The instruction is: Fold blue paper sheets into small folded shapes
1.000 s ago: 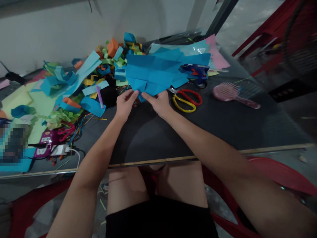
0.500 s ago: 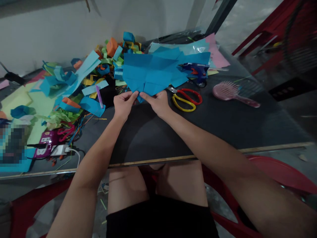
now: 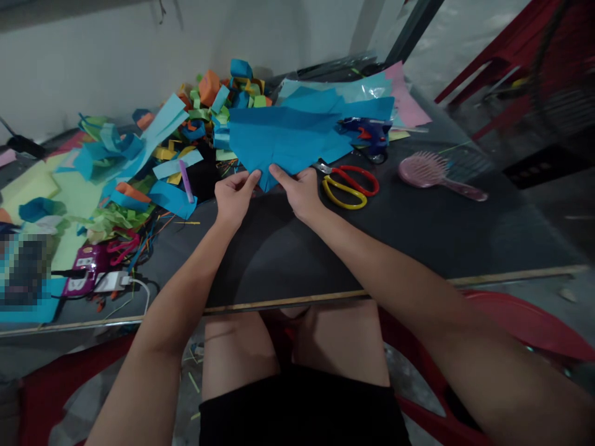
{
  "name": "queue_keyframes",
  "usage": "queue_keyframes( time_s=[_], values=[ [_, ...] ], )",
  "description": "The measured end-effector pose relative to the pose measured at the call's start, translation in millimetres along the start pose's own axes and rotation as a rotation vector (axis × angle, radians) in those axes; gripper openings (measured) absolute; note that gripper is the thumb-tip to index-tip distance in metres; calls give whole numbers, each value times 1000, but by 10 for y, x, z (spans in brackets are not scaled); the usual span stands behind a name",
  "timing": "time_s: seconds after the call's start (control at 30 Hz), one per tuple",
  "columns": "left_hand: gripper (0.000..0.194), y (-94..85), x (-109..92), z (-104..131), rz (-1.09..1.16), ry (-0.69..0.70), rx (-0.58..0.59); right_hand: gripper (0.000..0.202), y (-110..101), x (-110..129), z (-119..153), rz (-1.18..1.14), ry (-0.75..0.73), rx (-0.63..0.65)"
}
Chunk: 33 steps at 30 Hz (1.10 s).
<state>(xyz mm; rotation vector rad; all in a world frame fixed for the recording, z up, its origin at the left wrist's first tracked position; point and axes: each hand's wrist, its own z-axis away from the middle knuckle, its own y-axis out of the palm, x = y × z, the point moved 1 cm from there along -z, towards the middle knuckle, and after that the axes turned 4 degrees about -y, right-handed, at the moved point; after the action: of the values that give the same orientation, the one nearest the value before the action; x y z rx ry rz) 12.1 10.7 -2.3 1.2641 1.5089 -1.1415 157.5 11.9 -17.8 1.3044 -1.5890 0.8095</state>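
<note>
**Station 1:** State the position of the work item.

**Station 2:** On my head view, the blue paper [image 3: 279,142] is over the far half of the desk [image 3: 288,260], creased, with its near end tapering to a point. I take it as the centre of the dial. I cannot tell how much of its underside touches what lies beneath.

**Station 1:** State the condition of the hands.

**Station 2:** The left hand [image 3: 232,197], at 8 o'clock, pinches the near edge by thumb and forefinger. The right hand [image 3: 303,193], at 5 o'clock, has its thumb flat on the upper face; I see its other fingers only in part, tucked below the edge. Both are clamped on the paper, a narrow gap apart, with the point between them.

**Station 1:** List adjacent items.

**Station 2:** At 4 o'clock, scissors [image 3: 336,171] with one red and one yellow handle, blades towards the right hand. At 3 o'clock, a dark blue glue gun [image 3: 372,131] just beside the paper; farther out, a pink hairbrush [image 3: 426,170]. At 10 o'clock, a pile of coloured paper loops [image 3: 210,90]. At 8 o'clock, beyond the left hand, a purple stick [image 3: 186,181].
</note>
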Motion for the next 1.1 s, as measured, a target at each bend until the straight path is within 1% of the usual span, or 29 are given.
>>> queue_keyframes(
  time_s=[0.2, 0.47, 0.7, 0.93, 1.1],
  values=[
    [44, 4, -11, 42, -6, 4, 3, 54, -8, -40, -5, -16, -17, 15],
    [45, -5, -28, 48, -62, 36, -7, 53, -10, -52, -8, -24, -35, -26],
    [41, 4, -37, 58, -50, 40, -3, 50, -6, -60, -19, -65, -46, -40],
    [46, -6, -15, 40, -35, 174, -5, 52, -2, -88, -18, -96, 7, -34],
    [44, -19, -54, 52, -62, 236, -2, 51, -14, -93, -25, -97, -12, -14]
  ],
)
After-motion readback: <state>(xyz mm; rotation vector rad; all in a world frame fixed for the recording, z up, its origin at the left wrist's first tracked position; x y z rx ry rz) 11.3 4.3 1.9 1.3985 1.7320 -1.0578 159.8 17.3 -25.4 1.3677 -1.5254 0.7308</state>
